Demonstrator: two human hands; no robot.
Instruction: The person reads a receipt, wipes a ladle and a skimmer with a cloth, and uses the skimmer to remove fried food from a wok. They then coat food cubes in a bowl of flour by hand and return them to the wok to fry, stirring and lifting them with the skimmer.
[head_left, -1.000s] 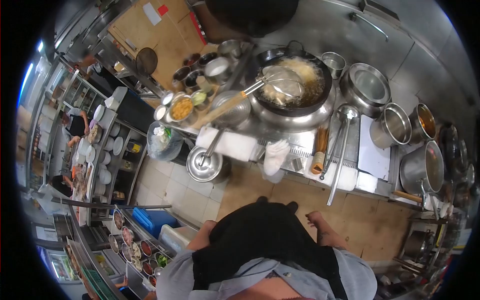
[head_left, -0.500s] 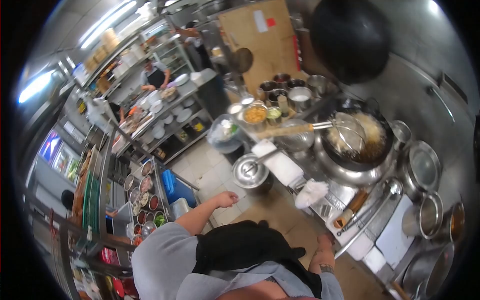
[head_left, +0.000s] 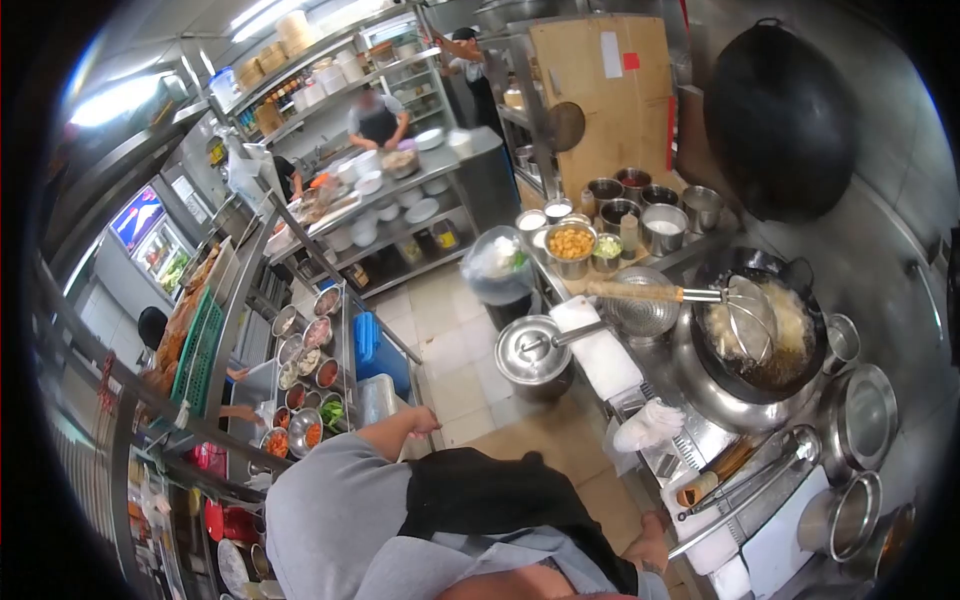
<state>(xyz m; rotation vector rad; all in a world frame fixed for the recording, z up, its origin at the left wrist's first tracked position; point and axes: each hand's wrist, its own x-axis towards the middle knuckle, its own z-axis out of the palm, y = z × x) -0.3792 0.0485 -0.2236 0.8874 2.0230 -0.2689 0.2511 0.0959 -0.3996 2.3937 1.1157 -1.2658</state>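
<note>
My left hand (head_left: 425,421) hangs in front of the apron over the aisle floor, its fingers curled with nothing showing in them. My right hand (head_left: 650,542) is low at the front edge of the stove counter, near the end of a long metal handle (head_left: 705,528); its fingers are mostly hidden. On the stove, a black wok (head_left: 712,366) holds pale food in bubbling oil. A wire skimmer (head_left: 752,318) lies across the wok, its wooden handle (head_left: 640,290) reaching left over a perforated metal strainer (head_left: 641,316). A crumpled white cloth (head_left: 650,425) sits at the counter edge.
A lidded pot (head_left: 533,365) stands on the floor beside the stove. Several seasoning pots (head_left: 665,228) are behind the wok. Ingredient bowls (head_left: 317,331) line the left counter, near a blue bin (head_left: 380,350). A co-worker (head_left: 379,122) stands at the far counter, another person (head_left: 470,75) at the back.
The camera view has shifted, so the room sits further right and lower. My left hand has moved back and left toward my body. The skimmer stays in the wok.
</note>
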